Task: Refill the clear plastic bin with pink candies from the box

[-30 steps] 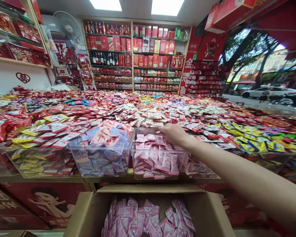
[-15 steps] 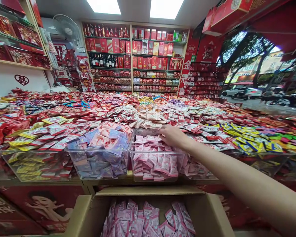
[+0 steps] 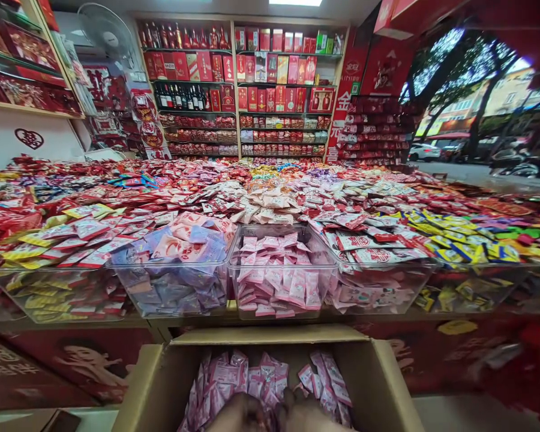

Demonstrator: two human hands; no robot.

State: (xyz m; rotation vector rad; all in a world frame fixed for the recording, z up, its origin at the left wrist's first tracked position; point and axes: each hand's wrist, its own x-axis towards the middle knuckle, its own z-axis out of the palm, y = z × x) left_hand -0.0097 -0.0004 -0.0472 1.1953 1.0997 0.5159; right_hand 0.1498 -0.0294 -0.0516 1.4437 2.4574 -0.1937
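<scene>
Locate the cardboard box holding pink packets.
In the head view, the cardboard box is at bottom centre, below the clear bin of pink sachets, with the left hand and right hand at the packets inside.

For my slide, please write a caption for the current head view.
Left hand and right hand, blurred, at pink packets in a cardboard box.

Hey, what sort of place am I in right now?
Most likely a shop selling wedding sweets: clear bins hold heaps of small wrapped packets, bottles and red boxes stand behind, and a double-happiness heart hangs at left.
</scene>
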